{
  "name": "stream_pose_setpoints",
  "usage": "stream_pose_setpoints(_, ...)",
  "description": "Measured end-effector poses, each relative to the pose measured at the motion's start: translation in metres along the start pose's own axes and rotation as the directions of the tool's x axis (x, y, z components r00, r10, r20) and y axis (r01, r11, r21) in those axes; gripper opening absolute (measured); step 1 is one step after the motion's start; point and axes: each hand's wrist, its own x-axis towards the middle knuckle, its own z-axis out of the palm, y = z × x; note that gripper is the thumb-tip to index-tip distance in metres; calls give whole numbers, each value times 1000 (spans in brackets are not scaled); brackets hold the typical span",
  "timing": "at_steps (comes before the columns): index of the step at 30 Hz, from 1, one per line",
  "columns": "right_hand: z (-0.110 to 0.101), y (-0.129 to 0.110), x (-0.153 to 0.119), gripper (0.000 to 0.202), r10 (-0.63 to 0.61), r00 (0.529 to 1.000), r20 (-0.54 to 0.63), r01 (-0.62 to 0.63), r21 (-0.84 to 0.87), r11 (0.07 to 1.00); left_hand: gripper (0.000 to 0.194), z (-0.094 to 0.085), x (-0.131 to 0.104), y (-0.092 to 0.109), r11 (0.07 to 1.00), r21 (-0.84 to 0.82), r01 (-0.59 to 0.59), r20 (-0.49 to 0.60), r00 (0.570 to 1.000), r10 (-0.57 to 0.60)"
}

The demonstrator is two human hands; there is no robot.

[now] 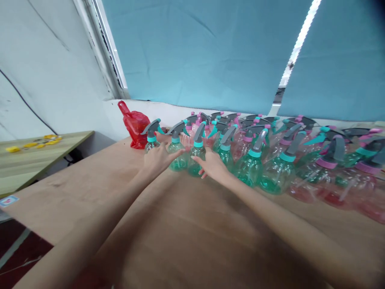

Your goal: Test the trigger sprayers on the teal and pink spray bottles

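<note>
Head view: two hands [158, 158] [212, 163], many spray bottles [252, 160]

Could not tell whether the left hand [157, 158] gripped or merely touched the green spray bottles [179, 154], their lower halves hidden behind both hands, with rightmost pink bottles [365, 188] blurred and edge-cut.

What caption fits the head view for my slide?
Left hand and right hand touch green spray bottles on a brown table.
</note>
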Motion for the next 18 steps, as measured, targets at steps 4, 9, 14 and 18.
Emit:
stream_pose_setpoints(4, 0, 1, 2, 61, 4, 1000, -4, -4, -9, 1000, 75, 3, 8, 10, 991, 133, 22, 17, 1000, -25)
stream_pose_setpoints(9, -1, 1, 1, 62, 8, 1000, 2, -7, -33, 999, 73, -4, 0, 12, 979, 205, 15, 45, 999, -24)
stream_pose_setpoints(14, -2, 0, 0, 63, 2, 1000, 11, -2, -55, 999, 77, -5, -1, 8, 975, 220, 26, 65, 997, -42)
stream_pose_setpoints(18, -5, -2, -5, 69, -25, 1000, 1, 25, -84, 996, 78, -4, -4, 4, 985, 174, 13, 86, 996, -28)
